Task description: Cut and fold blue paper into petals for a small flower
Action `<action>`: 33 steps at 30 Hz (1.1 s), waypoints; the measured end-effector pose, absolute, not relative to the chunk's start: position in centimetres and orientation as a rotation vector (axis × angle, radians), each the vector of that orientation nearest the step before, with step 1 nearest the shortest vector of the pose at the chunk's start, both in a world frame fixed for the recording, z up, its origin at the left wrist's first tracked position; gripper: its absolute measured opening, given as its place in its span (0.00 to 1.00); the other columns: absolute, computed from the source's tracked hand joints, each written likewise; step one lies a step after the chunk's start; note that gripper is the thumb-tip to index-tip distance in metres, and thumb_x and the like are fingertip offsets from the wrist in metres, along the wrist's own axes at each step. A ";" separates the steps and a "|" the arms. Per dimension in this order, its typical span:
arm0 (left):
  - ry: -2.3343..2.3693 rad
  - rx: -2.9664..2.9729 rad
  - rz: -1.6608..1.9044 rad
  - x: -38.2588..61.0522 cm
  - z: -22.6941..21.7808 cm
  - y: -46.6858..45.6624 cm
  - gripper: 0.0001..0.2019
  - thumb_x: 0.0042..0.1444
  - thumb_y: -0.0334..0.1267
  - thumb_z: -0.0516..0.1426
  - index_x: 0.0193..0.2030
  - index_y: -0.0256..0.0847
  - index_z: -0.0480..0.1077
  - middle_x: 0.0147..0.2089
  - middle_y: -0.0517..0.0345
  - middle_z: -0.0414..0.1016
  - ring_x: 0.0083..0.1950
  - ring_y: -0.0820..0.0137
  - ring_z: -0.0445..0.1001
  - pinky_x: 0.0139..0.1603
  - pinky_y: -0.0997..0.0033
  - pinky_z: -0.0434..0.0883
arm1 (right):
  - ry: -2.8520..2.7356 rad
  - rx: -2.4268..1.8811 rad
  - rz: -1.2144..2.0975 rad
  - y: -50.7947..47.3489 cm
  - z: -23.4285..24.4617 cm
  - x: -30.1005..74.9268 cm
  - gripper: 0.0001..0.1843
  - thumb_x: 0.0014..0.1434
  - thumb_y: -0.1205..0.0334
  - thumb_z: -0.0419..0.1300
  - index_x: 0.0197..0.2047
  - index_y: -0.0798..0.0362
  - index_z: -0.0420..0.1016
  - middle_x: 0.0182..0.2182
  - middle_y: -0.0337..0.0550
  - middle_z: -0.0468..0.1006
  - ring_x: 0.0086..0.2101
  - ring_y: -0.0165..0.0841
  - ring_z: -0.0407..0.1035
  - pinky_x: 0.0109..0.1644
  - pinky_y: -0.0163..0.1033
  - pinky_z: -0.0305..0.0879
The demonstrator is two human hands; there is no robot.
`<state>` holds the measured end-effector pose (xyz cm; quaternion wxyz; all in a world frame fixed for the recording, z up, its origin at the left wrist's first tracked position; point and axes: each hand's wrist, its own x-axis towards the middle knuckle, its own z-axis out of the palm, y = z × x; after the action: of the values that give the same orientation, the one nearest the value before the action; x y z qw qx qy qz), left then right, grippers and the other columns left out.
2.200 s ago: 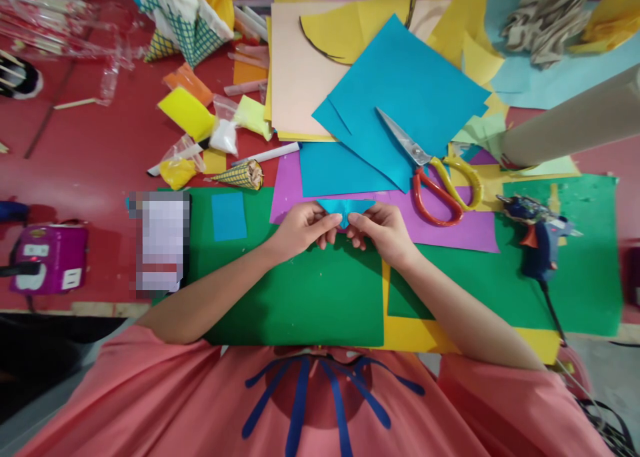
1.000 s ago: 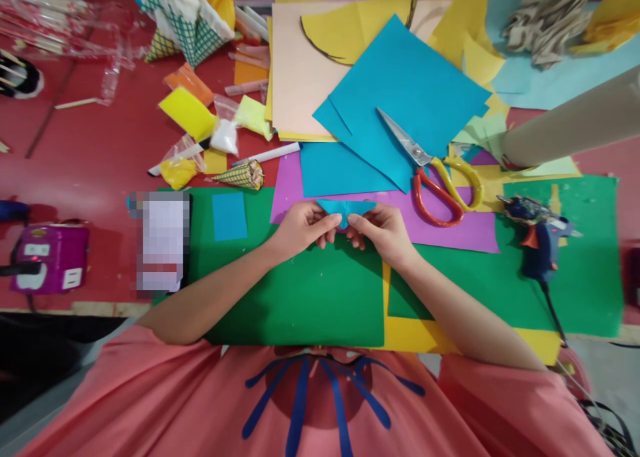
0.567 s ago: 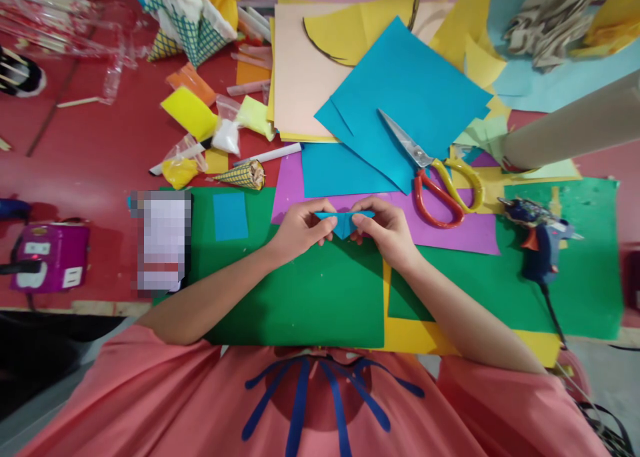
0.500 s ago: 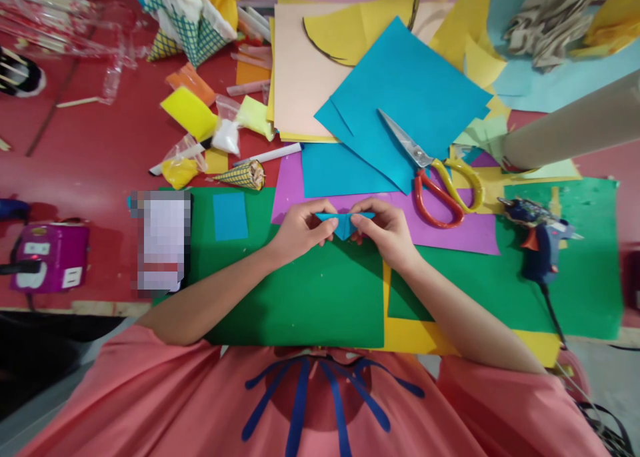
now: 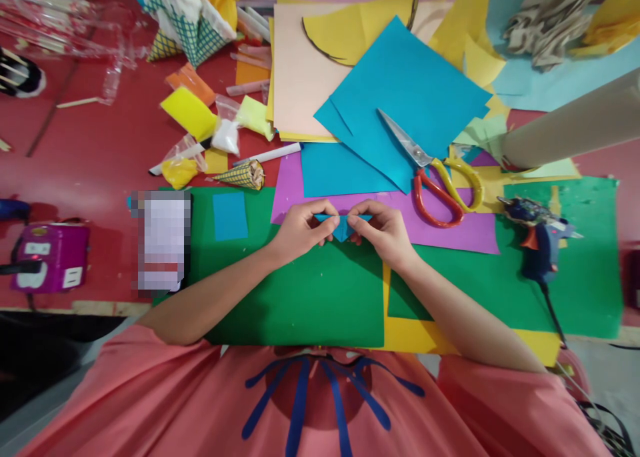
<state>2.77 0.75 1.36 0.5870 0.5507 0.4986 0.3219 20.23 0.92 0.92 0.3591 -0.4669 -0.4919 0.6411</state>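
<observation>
A small piece of folded blue paper (image 5: 343, 227), shaped like a downward-pointing triangle, is held between both hands above the green sheet (image 5: 300, 303). My left hand (image 5: 306, 229) pinches its left part between thumb and fingers. On the other side, my right hand (image 5: 381, 230) grips the right part the same way, thumb on the near face. The fingertips behind the paper are partly hidden. To the left, a flat blue paper square (image 5: 230, 215) lies on the green sheet. Scissors (image 5: 425, 163) with one red and one yellow handle rest on blue sheets (image 5: 400, 77) beyond my right hand.
A blue glue gun (image 5: 543, 253) lies at the right, its cord running off the near edge. The phone (image 5: 163, 243) is on the left. Farther back are a checkered paper cone (image 5: 243, 175), a white marker (image 5: 270, 154), clay packets (image 5: 189, 113) and a large paper tube (image 5: 575, 123).
My right hand has shifted slightly left, closer to my left hand, and the gap between the thumbs is narrower. Both hands still hold the folded blue paper.
</observation>
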 end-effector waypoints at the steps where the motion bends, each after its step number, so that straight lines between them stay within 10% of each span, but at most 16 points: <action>1: 1.163 1.283 0.751 2.8 1.3 0.8 0.07 0.53 0.38 0.57 0.27 0.38 0.67 0.18 0.66 0.67 0.17 0.82 0.67 0.17 0.87 0.63 | -1.268 -1.203 1.652 0.9 0.9 20.2 0.13 0.51 0.52 0.65 0.31 0.54 0.71 0.22 0.35 0.72 0.19 0.23 0.66 0.22 0.30 0.65; 33: 1.161 1.264 0.778 2.7 1.1 0.8 0.07 0.54 0.38 0.57 0.28 0.38 0.67 0.18 0.66 0.67 0.17 0.83 0.67 0.16 0.87 0.63 | -1.219 -1.201 1.658 0.9 0.8 20.1 0.13 0.51 0.53 0.65 0.32 0.55 0.72 0.17 0.34 0.72 0.18 0.25 0.67 0.22 0.30 0.65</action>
<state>2.74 0.76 1.08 0.5881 0.5425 0.4984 0.3339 20.12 0.89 0.76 0.3704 -0.4681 -0.4751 0.6465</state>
